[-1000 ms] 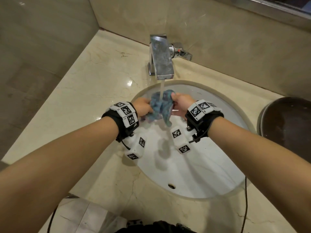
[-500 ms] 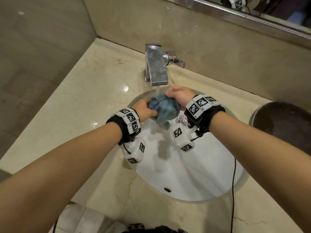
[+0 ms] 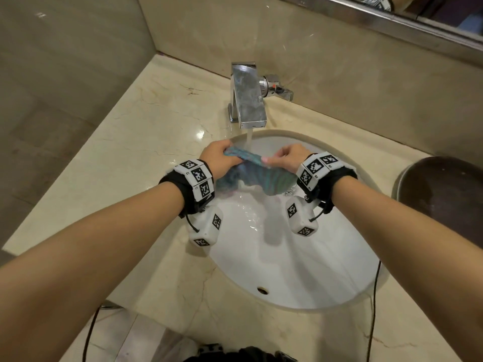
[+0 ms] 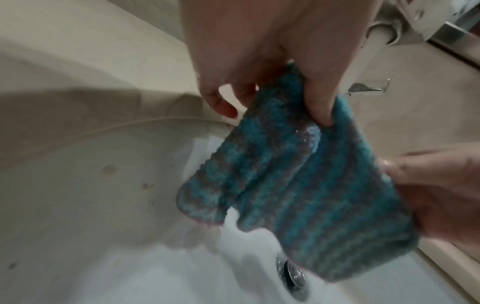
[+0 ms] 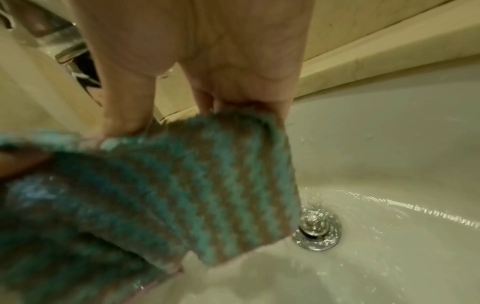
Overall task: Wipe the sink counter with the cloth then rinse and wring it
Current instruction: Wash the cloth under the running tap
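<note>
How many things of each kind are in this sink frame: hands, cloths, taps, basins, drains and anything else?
hands: 2, left hand and right hand, both gripping the cloth
cloth: 1, striped blue cloth under the running water
tap: 1, chrome tap
basin: 1, white basin
drain: 1, metal drain
dark round object: 1, dark round object at the right edge
Total: 7

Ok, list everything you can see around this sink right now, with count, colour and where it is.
Striped knitted cloth: one, blue-grey, stretched under the running water over the basin.
Square chrome tap: one, silver, behind the basin, water running.
Oval white sink basin: one, white, set into the counter.
Metal drain plug: one, chrome, basin bottom.
Marble counter: one, cream, around the basin.
Round dark lid-like object: one, brown, far right; unclear what.
Left hand: grips the cloth's left end.
Right hand: grips its right end.
</note>
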The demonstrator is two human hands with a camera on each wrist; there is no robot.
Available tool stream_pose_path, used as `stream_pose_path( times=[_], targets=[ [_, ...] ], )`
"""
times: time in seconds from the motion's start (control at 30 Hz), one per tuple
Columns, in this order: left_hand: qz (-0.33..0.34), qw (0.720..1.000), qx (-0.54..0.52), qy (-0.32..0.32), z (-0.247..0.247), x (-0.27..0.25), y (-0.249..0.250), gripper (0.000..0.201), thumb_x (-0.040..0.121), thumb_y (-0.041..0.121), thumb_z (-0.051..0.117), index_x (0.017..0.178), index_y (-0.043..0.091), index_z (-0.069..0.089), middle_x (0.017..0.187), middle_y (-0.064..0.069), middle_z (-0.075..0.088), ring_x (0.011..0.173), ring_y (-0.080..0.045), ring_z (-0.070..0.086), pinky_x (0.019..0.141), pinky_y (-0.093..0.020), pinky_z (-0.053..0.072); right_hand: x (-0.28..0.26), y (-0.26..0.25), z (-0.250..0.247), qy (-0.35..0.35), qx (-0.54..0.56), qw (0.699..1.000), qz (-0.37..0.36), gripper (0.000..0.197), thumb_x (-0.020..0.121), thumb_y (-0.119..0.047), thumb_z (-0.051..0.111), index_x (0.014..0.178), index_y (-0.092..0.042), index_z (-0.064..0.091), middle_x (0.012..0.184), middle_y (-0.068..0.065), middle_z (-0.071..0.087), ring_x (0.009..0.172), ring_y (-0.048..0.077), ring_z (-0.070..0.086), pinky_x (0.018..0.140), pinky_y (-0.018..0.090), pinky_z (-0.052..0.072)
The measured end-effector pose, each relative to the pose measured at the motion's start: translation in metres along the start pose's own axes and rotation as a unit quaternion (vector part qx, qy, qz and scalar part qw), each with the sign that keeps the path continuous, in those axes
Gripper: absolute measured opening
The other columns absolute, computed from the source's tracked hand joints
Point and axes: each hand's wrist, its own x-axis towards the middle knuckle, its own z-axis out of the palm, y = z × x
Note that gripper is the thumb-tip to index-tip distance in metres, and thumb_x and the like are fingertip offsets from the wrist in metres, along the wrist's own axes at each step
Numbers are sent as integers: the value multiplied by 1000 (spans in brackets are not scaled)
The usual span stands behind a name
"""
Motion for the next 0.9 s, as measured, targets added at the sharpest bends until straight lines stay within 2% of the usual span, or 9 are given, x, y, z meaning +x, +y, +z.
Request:
stream_pose_path(
  times=[0.1,0.2,0.3,0.37,0.47,0.57,0.7,0.83,0.9],
  targets=[
    [9,1000,5,-7,2,1,4,30,86,10,61,63,21,44,63,2,46,61,-10,44,60,-23,38,1,7,-5,-90,-94,991,10,62,69,-65,66,94,-8,72,81,3,64,77,19,58,70,27,44],
    [-20,999,-48,4,0,1,7,19,91,13,54,73,18,52,72,2,53,72,-13,51,63,-16,43,-1,15,-8,-148,-42,987,36,60,69,-62,67,101,-11,72,86,1,67,87,18,60,80,27,46],
    [-35,997,-68,-32,1,0,9,23,96,17,46,112,5,57,101,-8,59,95,-20,56,85,-28,48,-1,18,-5,-93,-21,995,37,39,77,-34,73,106,-8,70,76,-2,60,71,12,53,62,18,40],
    [-55,994,-84,-47,5,-1,11,22,97,17,42,110,9,58,106,-15,61,99,-25,60,93,-37,50,0,16,-4,-43,47,997,47,31,84,-26,67,109,-8,66,86,2,60,68,9,49,55,18,34],
    [-122,975,-182,-41,5,-3,12,18,97,13,42,91,10,59,86,-9,60,73,-14,65,68,-24,56,1,12,-2,-23,206,977,58,11,86,-21,63,92,-12,60,90,6,58,77,15,54,69,22,40],
    [-178,944,-270,-58,6,-4,10,26,98,17,41,118,6,54,95,-10,63,78,-18,62,69,-31,54,2,11,3,-8,302,951,59,9,82,-16,66,76,-16,60,90,12,62,86,27,58,85,39,49],
    [-180,922,-335,-78,11,-8,18,40,101,23,32,134,5,44,121,-20,59,99,-29,62,74,-36,54,-15,-11,21,-61,371,927,24,15,94,-5,49,89,-14,60,81,6,60,74,17,58,65,30,52],
    [-162,921,-343,-89,20,-12,24,44,102,23,31,136,-2,42,91,-38,55,69,-35,67,59,-24,54,-22,-28,37,-54,376,925,0,29,99,-10,39,122,-4,56,103,13,62,93,22,59,87,38,51],
    [-167,919,-337,-118,27,-16,24,43,102,24,32,135,-1,41,92,-22,60,71,-24,64,69,-26,55,-18,-33,38,-49,353,934,14,31,98,-11,42,122,0,58,116,20,63,106,30,60,104,45,44]
  ],
)
